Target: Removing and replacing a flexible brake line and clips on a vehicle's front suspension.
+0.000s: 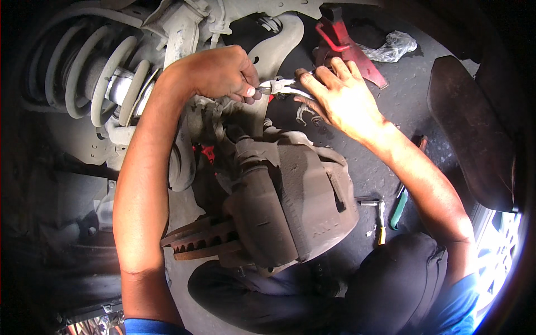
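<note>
Both hands meet at a pair of shiny metal pliers (282,86) above the rough, rust-brown cast brake caliper (296,206) of a raised car. The left hand (220,72) is curled tight around the plier handles; the right hand (335,95) rests spread-fingered along them. The smooth steel could slip and knuckles strike the ribbed rusty disc (201,237). A pale coil spring (95,72) curves at left; a green-handled tool (397,209) lies on gritty floor.

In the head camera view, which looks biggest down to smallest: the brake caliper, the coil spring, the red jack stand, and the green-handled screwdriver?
1. Brake caliper, though nearest the camera.
2. Coil spring.
3. Red jack stand.
4. Green-handled screwdriver.
</note>
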A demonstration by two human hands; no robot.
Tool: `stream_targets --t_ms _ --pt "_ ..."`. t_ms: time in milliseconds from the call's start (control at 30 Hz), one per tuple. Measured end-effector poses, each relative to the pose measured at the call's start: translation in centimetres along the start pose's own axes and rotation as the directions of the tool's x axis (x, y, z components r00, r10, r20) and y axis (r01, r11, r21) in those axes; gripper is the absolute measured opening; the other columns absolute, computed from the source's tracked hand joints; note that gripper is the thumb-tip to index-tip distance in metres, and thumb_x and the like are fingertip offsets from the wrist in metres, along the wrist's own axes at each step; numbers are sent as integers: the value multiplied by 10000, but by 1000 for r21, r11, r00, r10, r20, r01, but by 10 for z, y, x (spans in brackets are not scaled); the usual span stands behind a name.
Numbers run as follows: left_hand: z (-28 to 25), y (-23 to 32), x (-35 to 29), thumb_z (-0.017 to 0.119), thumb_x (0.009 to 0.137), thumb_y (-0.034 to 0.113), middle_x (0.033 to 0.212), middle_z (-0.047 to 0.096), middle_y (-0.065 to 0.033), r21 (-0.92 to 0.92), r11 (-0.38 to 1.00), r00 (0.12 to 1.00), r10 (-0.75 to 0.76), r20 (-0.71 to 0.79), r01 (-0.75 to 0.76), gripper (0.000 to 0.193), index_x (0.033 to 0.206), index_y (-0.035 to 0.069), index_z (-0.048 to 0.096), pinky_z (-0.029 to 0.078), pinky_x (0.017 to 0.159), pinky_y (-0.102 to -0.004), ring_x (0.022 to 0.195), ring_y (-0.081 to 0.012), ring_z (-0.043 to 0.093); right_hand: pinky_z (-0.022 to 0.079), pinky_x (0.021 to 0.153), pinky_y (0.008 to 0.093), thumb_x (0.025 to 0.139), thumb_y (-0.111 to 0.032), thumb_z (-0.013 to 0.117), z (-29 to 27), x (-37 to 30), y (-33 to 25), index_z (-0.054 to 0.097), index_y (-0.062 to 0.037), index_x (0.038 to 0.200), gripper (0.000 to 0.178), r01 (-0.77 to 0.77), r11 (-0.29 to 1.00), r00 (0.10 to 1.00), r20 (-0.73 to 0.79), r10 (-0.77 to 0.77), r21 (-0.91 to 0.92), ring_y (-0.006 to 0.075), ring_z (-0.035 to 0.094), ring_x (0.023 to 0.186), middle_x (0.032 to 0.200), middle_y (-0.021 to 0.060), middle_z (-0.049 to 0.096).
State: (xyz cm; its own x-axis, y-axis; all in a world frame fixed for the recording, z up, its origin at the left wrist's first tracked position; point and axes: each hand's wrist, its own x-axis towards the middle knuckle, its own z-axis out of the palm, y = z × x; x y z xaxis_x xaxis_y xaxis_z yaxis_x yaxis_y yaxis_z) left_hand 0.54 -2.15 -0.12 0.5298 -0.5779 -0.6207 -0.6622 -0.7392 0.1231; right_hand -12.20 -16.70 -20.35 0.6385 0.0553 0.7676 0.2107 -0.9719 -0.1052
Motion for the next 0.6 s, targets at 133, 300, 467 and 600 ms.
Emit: stream_targets --t_ms 133,300,467,600 --pt "1 0 -1 699 874 22 999 766 -200 -26 1000 1000 4 4 -4 318 1143 -147 697 595 860 -311 902 -216 750 482 876 449 898 -367 730 2 -2 -1 633 -136 1271 450 -18 1000 999 27 18 10 299 607 1038 1018 84 677" --pt "0 0 -1 702 882 27 1004 765 -199 -19 1000 1000 3 20 -3 307 1135 -148 696 600 849 -307 902 -211 750 481 871 445 889 -363 736 1 -1 0 633 -140 1284 465 -2 1000 1000 9 2 1 293 605 1036 1006 76 674" --pt "0 -1 -1 711 882 36 1007 763 -199 -72 997 1000 -6 9 7 310 1131 -148 696 608 837 -306 899 -212 748 477 871 436 871 -349 748 -2 1 0 649 -150 1269 457 2 1000 1000 17 -2 13 277 594 1039 975 59 661" --pt "0 -2 0 712 876 30 1010 762 -202 -112 994 1000 -6 18 8 317 1134 -153 693 611 837 -312 890 -217 748 476 866 427 872 -345 749 -2 2 -2 655 -152 1268 450 -15 1000 1000 27 15 5 278 594 1046 983 58 667"
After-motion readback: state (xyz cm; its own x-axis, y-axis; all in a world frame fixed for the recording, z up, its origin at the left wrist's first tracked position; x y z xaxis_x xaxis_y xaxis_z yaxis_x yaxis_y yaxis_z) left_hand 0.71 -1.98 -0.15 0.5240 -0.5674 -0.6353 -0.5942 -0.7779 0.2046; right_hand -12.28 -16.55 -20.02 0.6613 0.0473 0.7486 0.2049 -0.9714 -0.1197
